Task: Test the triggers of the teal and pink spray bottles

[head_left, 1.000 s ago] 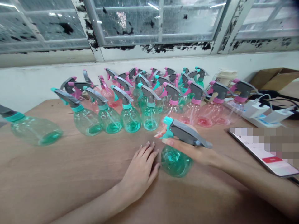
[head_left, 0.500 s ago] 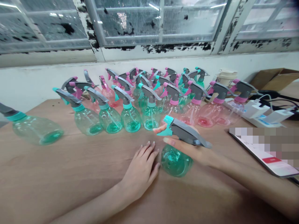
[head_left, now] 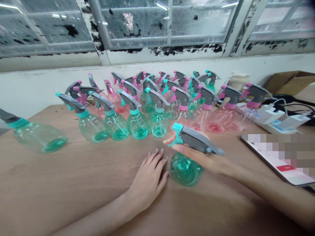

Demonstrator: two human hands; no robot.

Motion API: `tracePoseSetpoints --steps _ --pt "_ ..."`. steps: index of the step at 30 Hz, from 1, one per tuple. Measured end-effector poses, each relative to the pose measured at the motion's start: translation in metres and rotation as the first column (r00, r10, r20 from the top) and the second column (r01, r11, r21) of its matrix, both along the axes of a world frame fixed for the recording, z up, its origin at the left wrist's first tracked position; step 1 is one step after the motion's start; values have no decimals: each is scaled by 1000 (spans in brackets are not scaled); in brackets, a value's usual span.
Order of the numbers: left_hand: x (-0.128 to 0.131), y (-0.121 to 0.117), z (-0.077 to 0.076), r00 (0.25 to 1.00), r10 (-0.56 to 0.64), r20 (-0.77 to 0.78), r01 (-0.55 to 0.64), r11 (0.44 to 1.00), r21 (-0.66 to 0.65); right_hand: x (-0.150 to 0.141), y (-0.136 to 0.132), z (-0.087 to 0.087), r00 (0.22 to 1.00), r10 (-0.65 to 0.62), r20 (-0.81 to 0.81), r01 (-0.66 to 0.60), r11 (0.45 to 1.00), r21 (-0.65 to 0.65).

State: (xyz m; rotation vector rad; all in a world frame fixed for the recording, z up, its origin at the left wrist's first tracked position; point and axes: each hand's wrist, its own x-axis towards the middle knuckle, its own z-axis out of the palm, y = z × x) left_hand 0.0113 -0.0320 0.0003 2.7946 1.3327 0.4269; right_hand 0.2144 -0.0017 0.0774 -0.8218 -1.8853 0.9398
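My right hand [head_left: 209, 160] is wrapped round the neck of a green spray bottle [head_left: 187, 172], with its fingers by the teal trigger. The bottle's grey spray head [head_left: 197, 139] has its teal nozzle towards the left and leans back over my hand. My left hand [head_left: 150, 182] lies flat on the wooden table [head_left: 98, 183], palm down with fingers stretched, just left of that bottle and holding nothing. Nearest beyond my hands stand a clear green spray bottle [head_left: 158, 123] and another green one [head_left: 138, 126], both upright.
Several pink spray bottles [head_left: 218, 121] and green ones fill the table's back. One green spray bottle [head_left: 40, 137] stands apart at left. On the right are a phone [head_left: 268, 164] with a blurred screen, a power strip with chargers [head_left: 270, 114], a white tub [head_left: 238, 80] and a cardboard box [head_left: 290, 83].
The fingers of my right hand have pulled in a little at the trigger, which sits closer to the neck. My left hand stays where it was.
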Motion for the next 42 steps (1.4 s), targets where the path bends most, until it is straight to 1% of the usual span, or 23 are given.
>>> tracePoseSetpoints --steps 4,6,9,11,15,17,19,23,24,26,29,33,36,39,42 --pt "1 0 2 999 1 -42 -2 1000 -8 1 0 -1 996 -63 62 60 997 42" --pt "1 0 3 999 3 -46 -3 1000 -6 0 0 -2 998 -43 38 42 999 30" --pt "1 -1 3 999 2 -32 -2 1000 -2 -2 1 -2 999 21 -50 -23 999 -32" --pt "1 -1 2 1000 2 -21 -2 1000 -2 -2 0 -2 996 38 -75 -43 997 -63" --pt "1 0 0 1000 5 6 -5 1000 -23 -1 -2 -3 1000 -5 -25 4 999 -44" --pt "0 -2 1 998 5 56 -2 999 -49 0 -3 -4 999 -35 -27 34 999 -23" --pt "0 -5 4 988 -6 153 21 995 -101 0 -4 -6 997 -64 -42 64 998 -6" --pt "-1 -12 10 917 -44 397 138 968 -211 -11 -4 -11 983 -133 -129 141 988 56" --pt "-2 -14 11 898 -28 440 146 961 -236 -16 -4 -12 976 -148 -158 161 984 74" --pt "-7 -16 12 866 45 498 119 948 -294 -31 -4 -13 968 -158 -195 178 980 94" --pt "-23 -17 12 814 172 554 44 934 -354 -63 -3 -11 969 -132 -211 154 984 93" --pt "-63 -26 12 762 284 582 -55 924 -379 -111 -1 -6 975 -68 -210 92 990 106" --pt "-95 -39 17 766 336 547 -147 921 -360 -143 -3 -3 985 5 -171 16 992 123" --pt "-123 -52 28 782 396 482 -264 910 -320 -167 -9 -4 992 44 -115 -29 991 131" --pt "-151 -59 41 796 389 464 -278 916 -290 -183 -15 -7 997 71 -30 -63 977 202"
